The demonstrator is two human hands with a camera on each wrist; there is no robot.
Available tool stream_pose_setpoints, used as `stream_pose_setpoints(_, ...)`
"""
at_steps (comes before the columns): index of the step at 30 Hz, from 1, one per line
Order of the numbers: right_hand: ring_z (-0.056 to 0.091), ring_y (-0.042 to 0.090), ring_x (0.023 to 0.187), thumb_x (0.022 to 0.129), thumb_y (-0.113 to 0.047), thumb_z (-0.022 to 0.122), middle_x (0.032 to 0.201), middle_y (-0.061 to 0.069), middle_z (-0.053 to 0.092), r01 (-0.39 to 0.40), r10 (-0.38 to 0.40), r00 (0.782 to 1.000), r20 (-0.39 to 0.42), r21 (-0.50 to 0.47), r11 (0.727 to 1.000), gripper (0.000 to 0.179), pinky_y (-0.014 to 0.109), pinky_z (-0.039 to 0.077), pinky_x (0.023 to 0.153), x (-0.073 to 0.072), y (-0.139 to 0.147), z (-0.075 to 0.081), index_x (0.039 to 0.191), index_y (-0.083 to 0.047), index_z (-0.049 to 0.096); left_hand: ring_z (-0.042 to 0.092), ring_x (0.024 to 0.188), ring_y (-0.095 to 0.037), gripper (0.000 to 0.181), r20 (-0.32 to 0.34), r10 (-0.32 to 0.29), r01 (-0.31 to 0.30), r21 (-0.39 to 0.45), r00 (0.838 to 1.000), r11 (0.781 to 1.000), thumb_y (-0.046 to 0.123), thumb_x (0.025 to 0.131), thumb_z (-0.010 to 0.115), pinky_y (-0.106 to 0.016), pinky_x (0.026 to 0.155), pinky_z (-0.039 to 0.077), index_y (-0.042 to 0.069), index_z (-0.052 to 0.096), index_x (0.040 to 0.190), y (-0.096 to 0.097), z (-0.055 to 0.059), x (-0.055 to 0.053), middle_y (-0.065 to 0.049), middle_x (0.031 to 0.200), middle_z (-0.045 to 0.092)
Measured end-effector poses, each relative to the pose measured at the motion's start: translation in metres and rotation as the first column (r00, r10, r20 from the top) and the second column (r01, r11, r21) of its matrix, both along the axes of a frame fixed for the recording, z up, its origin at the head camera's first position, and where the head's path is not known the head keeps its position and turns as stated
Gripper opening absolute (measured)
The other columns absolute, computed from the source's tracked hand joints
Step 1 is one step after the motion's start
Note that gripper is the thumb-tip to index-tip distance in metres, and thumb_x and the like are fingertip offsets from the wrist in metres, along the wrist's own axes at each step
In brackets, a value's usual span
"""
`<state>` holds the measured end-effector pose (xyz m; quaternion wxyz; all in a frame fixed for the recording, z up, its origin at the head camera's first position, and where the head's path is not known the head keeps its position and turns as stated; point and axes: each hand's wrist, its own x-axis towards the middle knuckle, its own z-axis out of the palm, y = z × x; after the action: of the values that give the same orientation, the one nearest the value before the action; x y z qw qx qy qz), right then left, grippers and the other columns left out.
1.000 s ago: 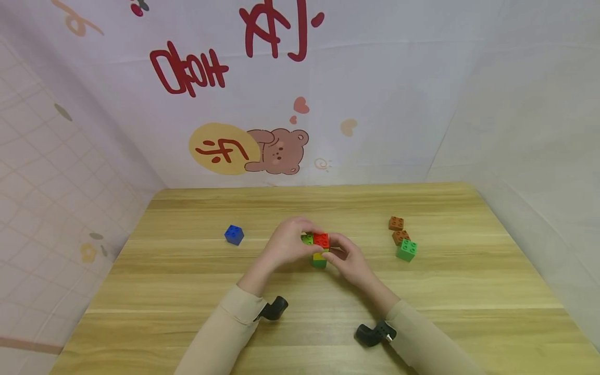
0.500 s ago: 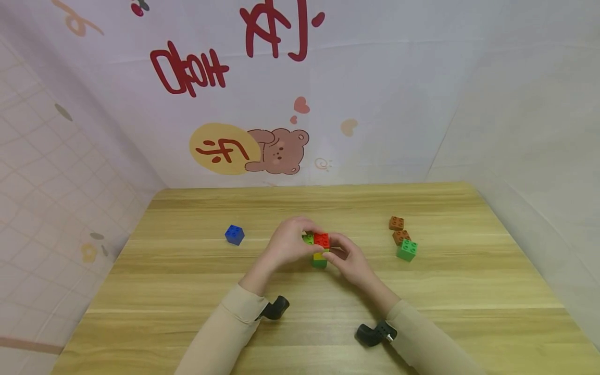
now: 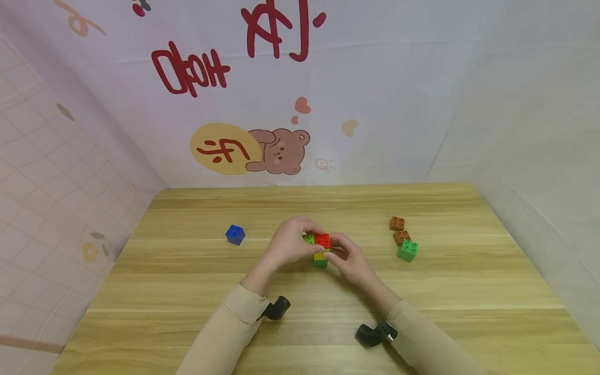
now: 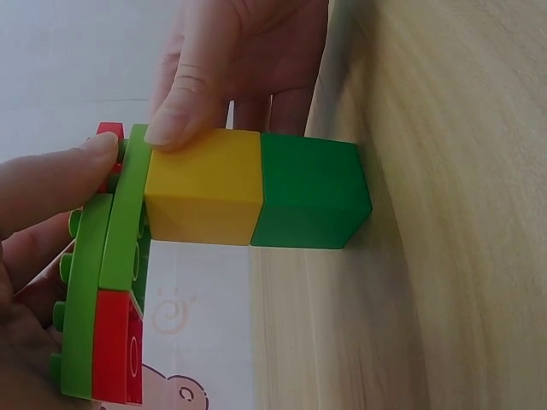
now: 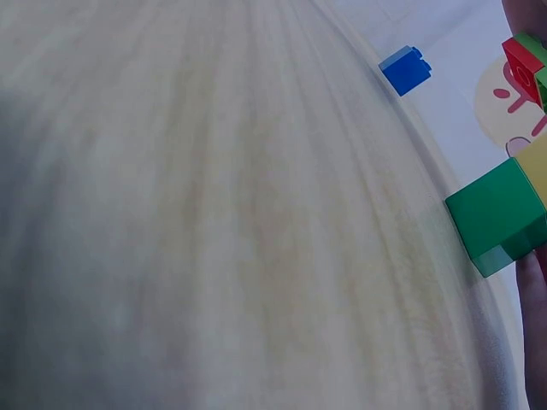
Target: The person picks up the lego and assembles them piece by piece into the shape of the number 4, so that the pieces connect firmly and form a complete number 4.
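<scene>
A small tower of toy building bricks stands at the middle of the table, between both hands. In the left wrist view a dark green brick [image 4: 312, 192] forms its base, with a yellow brick [image 4: 205, 184] above it. Lime green bricks [image 4: 85, 295] cross the top and jut out sideways, with a red brick [image 4: 117, 346] under the overhang. Another red brick [image 3: 322, 240] sits on top. My left hand [image 3: 291, 242] grips the top bricks, thumb at the upper red one. From the other side, my right hand [image 3: 349, 262] holds the tower, its thumb at the yellow brick's upper edge.
A blue brick [image 3: 235, 235] lies to the left on the wooden table [image 3: 187, 291]. Two brown bricks [image 3: 397, 223] and a lighter green brick [image 3: 408, 250] lie close together on the right. A printed cloth [image 3: 375, 94] hangs behind the table.
</scene>
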<state>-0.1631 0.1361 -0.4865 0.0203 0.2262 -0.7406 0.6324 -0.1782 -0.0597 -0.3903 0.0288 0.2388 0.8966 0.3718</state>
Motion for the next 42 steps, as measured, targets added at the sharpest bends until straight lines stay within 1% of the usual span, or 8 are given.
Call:
stream_pose_setpoints(3,0.058,0.023,0.111,0.091,0.005,0.067,0.119,0.016,0.061,0.000,0.000,1.000,-0.001,0.005,1.000,0.034,0.033,0.050,0.096,0.002,0.000,0.005,0.124,0.004,0.059,0.060,0.095,-0.015,0.023,0.000,0.001,-0.001,-0.001,1.000,1.000,0.016,0.079,0.085,-0.037,0.089,0.048,0.014,0.078,0.100,0.000,0.000,0.000,0.005,0.098,0.066)
stream_pose_setpoints(7,0.058,0.028,0.111,0.090,0.008,0.066,0.119,0.021,0.060,0.005,-0.005,1.000,0.004,0.016,1.000,0.035,0.039,0.050,0.096,0.004,-0.001,0.009,0.123,0.007,0.058,0.059,0.093,-0.015,0.023,0.002,0.003,-0.003,-0.004,1.000,1.000,0.015,0.078,0.085,-0.037,0.087,0.048,0.014,0.078,0.100,0.001,0.000,0.000,0.005,0.098,0.066)
stream_pose_setpoints(11,0.058,0.030,0.111,0.089,0.009,0.067,0.119,0.021,0.061,0.007,-0.007,1.000,-0.001,0.015,1.000,0.036,0.041,0.050,0.096,-0.002,0.000,-0.003,0.124,0.006,0.058,0.059,0.091,-0.014,0.023,0.007,0.002,-0.002,-0.002,1.000,1.000,0.015,0.078,0.085,-0.036,0.085,0.048,0.014,0.078,0.099,0.001,0.001,0.000,0.006,0.096,0.066)
stream_pose_setpoints(22,0.058,0.024,0.112,0.090,0.006,0.067,0.121,0.018,0.061,0.005,-0.005,1.000,0.012,0.006,1.000,0.036,0.036,0.050,0.096,-0.002,0.001,-0.005,0.125,0.004,0.059,0.057,0.088,-0.014,0.023,0.015,0.016,-0.016,-0.015,1.000,1.000,0.015,0.076,0.087,-0.033,0.081,0.048,0.015,0.078,0.098,0.002,0.001,0.000,0.007,0.095,0.065)
stream_pose_setpoints(26,0.058,0.024,0.112,0.090,0.008,0.066,0.121,0.020,0.060,0.008,-0.008,1.000,0.021,0.018,1.000,0.036,0.038,0.050,0.096,-0.001,0.000,0.000,0.125,0.006,0.058,0.058,0.088,-0.014,0.023,0.015,0.022,-0.022,-0.017,1.000,1.000,0.014,0.077,0.086,-0.033,0.082,0.048,0.015,0.078,0.098,0.002,0.001,0.001,0.007,0.095,0.065)
stream_pose_setpoints(33,0.059,0.022,0.110,0.091,0.007,0.066,0.118,0.022,0.061,-0.002,0.002,1.000,0.009,0.011,1.000,0.032,0.039,0.050,0.095,0.010,-0.004,0.024,0.122,0.009,0.058,0.058,0.090,-0.015,0.023,0.007,0.019,-0.019,-0.031,1.000,0.999,0.014,0.076,0.087,-0.033,0.083,0.048,0.014,0.077,0.097,0.003,0.001,0.001,0.005,0.097,0.065)
stream_pose_setpoints(37,0.059,0.021,0.109,0.090,0.007,0.066,0.117,0.022,0.061,-0.001,0.001,1.000,0.001,0.010,1.000,0.031,0.037,0.051,0.095,0.012,-0.005,0.026,0.121,0.009,0.059,0.059,0.090,-0.015,0.022,-0.001,0.012,-0.012,-0.041,1.000,0.999,0.016,0.076,0.087,-0.033,0.083,0.049,0.014,0.077,0.096,0.003,0.000,0.000,0.005,0.097,0.066)
stream_pose_setpoints(42,0.059,0.023,0.110,0.090,0.007,0.067,0.118,0.021,0.061,0.003,-0.003,1.000,0.009,0.011,1.000,0.031,0.044,0.050,0.096,0.012,-0.004,0.026,0.121,0.009,0.059,0.059,0.090,-0.015,0.023,-0.002,0.013,-0.013,-0.041,1.000,0.999,0.017,0.076,0.087,-0.034,0.083,0.049,0.015,0.077,0.096,0.003,0.000,0.001,0.006,0.097,0.065)
